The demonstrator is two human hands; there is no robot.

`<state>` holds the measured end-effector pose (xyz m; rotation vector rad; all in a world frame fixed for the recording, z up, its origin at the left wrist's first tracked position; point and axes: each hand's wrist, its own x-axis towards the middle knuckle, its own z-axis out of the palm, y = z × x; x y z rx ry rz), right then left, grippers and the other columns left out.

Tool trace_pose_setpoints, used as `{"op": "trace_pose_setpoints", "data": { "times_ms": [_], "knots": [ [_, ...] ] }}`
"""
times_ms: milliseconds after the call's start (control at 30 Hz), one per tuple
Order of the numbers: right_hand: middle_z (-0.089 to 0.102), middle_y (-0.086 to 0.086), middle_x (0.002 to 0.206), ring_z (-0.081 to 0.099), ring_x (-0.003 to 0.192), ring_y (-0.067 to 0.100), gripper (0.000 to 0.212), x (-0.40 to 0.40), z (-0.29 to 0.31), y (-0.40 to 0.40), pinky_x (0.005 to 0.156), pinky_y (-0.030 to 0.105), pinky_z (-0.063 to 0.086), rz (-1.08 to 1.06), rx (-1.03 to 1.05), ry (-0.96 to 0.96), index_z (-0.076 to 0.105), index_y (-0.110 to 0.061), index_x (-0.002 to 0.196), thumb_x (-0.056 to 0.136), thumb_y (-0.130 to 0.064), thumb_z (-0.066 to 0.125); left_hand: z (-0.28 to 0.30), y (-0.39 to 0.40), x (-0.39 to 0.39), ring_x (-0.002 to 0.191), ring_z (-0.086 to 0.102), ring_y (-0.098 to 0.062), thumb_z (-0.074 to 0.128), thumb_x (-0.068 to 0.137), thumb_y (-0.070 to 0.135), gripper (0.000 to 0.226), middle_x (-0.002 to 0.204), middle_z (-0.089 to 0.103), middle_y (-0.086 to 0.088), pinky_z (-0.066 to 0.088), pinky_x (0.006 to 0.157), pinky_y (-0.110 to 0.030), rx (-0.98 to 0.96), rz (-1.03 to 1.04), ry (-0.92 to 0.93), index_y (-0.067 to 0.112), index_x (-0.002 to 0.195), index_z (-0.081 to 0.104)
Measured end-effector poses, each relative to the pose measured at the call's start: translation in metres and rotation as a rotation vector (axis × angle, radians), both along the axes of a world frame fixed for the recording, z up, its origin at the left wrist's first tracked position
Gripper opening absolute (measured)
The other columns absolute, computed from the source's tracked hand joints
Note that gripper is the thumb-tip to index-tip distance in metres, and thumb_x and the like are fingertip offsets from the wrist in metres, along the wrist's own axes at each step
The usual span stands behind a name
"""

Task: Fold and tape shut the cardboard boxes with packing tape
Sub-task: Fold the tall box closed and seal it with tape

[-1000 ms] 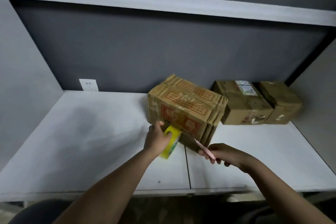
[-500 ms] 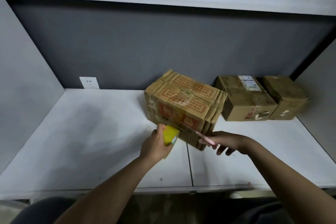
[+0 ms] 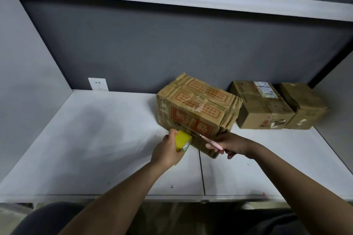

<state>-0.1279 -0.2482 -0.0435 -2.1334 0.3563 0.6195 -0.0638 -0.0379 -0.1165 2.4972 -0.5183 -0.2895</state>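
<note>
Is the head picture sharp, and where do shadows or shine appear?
Head view: mostly sharp, dim; the straight white shelf edge bows from wide-angle distortion; a soft shadow lies on the white table; clear tape shines on the printed brown cardboard box.

Lighting: dim, diffuse, cast from above and in front. A broad soft shadow is thrown across the left half of the white table (image 3: 80, 139). Glare is seen on clear tape atop the printed box (image 3: 196, 107). Straight edges are bowed near frame corners. The lower edge is blurred.
</note>
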Motion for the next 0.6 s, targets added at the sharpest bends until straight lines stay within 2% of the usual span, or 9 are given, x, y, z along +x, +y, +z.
{"op": "trace_pose_setpoints", "data": {
  "times_ms": [67,133,233,300,367,467,533,600],
  "knots": [
    [0.054,-0.018,0.049,0.047,0.049,-0.003,0.034,0.001,-0.003,-0.002,0.053,0.016,0.041,0.005,-0.001,-0.030,0.063,-0.026,0.059,0.087,-0.045,0.066,-0.001,0.000,0.001,0.100,0.059,-0.034,0.063,0.087,0.030,0.051,0.122,0.056,-0.008,0.049,0.074,-0.038,-0.019,0.007,0.015,0.021,0.126,0.031],
    [0.052,-0.015,0.049,0.048,0.053,0.000,0.033,0.003,-0.006,-0.006,0.054,0.016,0.041,0.002,0.009,-0.045,0.062,-0.023,0.059,0.085,-0.040,0.070,-0.003,0.000,0.001,0.100,0.059,-0.033,0.064,0.086,0.030,0.052,0.122,0.055,-0.007,0.048,0.074,-0.037,-0.039,0.009,0.031,0.022,0.125,0.031],
    [0.053,-0.003,0.057,0.048,0.059,0.005,0.033,0.004,-0.008,-0.013,0.055,0.017,0.041,0.000,0.022,-0.057,0.066,-0.023,0.055,0.082,-0.040,0.073,-0.006,0.002,0.003,0.099,0.059,-0.031,0.066,0.084,0.030,0.052,0.120,0.056,-0.006,0.046,0.072,-0.034,-0.070,0.007,0.049,0.024,0.123,0.032],
    [0.056,0.003,0.066,0.048,0.062,0.007,0.029,0.004,-0.008,-0.016,0.055,0.018,0.041,0.020,0.007,-0.054,0.072,-0.017,0.068,0.080,-0.044,0.075,-0.006,0.005,0.004,0.099,0.059,-0.028,0.069,0.083,0.029,0.053,0.118,0.057,-0.005,0.045,0.069,-0.032,-0.099,-0.005,0.059,0.024,0.121,0.033],
    [0.056,0.001,0.066,0.049,0.061,0.006,0.036,0.005,-0.008,-0.018,0.055,0.018,0.043,0.035,-0.019,-0.037,0.072,-0.009,0.079,0.081,-0.045,0.073,-0.009,0.009,0.004,0.098,0.059,-0.027,0.070,0.082,0.027,0.053,0.118,0.058,-0.005,0.045,0.068,-0.031,-0.131,-0.021,0.060,0.024,0.120,0.034],
    [0.051,-0.006,0.055,0.048,0.056,0.003,0.031,0.004,-0.007,-0.016,0.055,0.018,0.044,0.061,-0.042,-0.002,0.067,-0.018,0.068,0.086,-0.043,0.068,-0.014,0.018,0.002,0.097,0.059,-0.028,0.072,0.079,0.025,0.053,0.117,0.058,-0.005,0.049,0.071,-0.036,-0.192,-0.027,0.057,0.026,0.118,0.036],
    [0.051,-0.007,0.055,0.048,0.057,0.003,0.032,0.001,-0.011,-0.014,0.055,0.018,0.043,0.089,-0.051,0.001,0.069,-0.014,0.074,0.086,-0.044,0.068,-0.017,0.027,0.000,0.096,0.060,-0.025,0.074,0.078,0.025,0.053,0.114,0.058,-0.002,0.052,0.072,-0.038,-0.233,-0.035,0.061,0.029,0.114,0.035],
    [0.052,-0.005,0.056,0.047,0.060,0.005,0.032,-0.004,-0.018,-0.012,0.054,0.018,0.042,0.093,-0.026,-0.025,0.068,-0.014,0.071,0.083,-0.043,0.071,-0.018,0.036,-0.003,0.095,0.060,-0.022,0.076,0.077,0.025,0.055,0.112,0.057,0.002,0.054,0.071,-0.037,-0.270,-0.058,0.062,0.033,0.111,0.034]
  ]
}}
